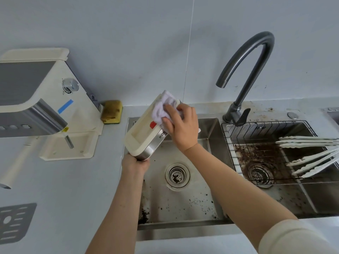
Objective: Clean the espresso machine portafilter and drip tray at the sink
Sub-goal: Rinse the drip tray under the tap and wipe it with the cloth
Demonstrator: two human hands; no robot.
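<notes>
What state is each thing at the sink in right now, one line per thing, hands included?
Drip tray: tilted over the left basin, grate off.
Left hand: gripping the tray's lower end.
Right hand: pressing a cloth on the tray's upper end.
Faucet: no water running.
Left basin: speckled with coffee grounds.
Right basin: heavily soiled, wire rack inside.
Grate: flat on the counter.
Sponge: on the counter, unused.
</notes>
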